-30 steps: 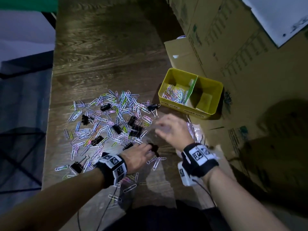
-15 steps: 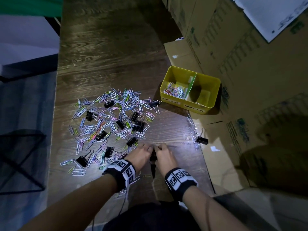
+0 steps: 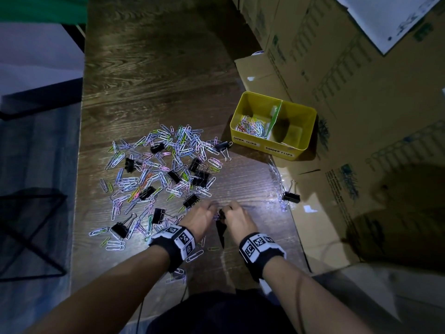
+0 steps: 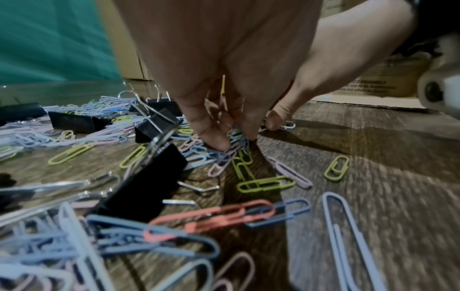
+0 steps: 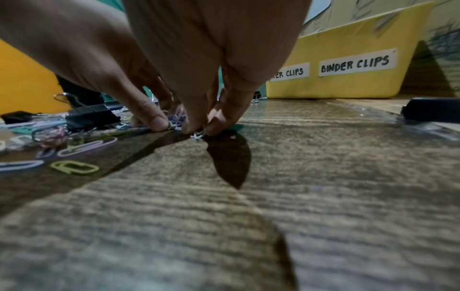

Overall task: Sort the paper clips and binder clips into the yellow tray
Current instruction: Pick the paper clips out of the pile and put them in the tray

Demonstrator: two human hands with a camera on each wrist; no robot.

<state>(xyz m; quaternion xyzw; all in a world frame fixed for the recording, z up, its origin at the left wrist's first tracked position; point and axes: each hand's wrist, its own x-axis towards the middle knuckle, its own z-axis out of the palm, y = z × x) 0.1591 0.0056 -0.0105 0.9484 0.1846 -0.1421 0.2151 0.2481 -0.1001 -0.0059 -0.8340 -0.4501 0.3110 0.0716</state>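
A spread of coloured paper clips [image 3: 163, 172] mixed with black binder clips [image 3: 174, 176] lies on the dark wooden table [image 3: 156, 92]. The yellow tray [image 3: 277, 150] stands to the right, with paper clips [image 3: 251, 127] in its left compartment. My hands meet at the near edge of the pile. My left hand [image 3: 212, 212] pinches a small bunch of paper clips [image 4: 236, 137] against the table. Just beside it, my right hand [image 3: 228, 210] pinches one white paper clip [image 5: 198, 135] with its fingertips.
One black binder clip [image 3: 291, 196] lies apart on the right, on clear plastic wrap beside the cardboard boxes [image 3: 349, 116] that line the table's right side. The tray's front wall [image 5: 348, 84] bears the labels PAPER CLIPS and BINDER CLIPS. Loose clips [image 3: 115, 245] lie near the table's front edge.
My right hand has come down from near the tray to sit beside my left hand. The lone binder clip at the right has come into view. Both hands have stayed put over the last half second.
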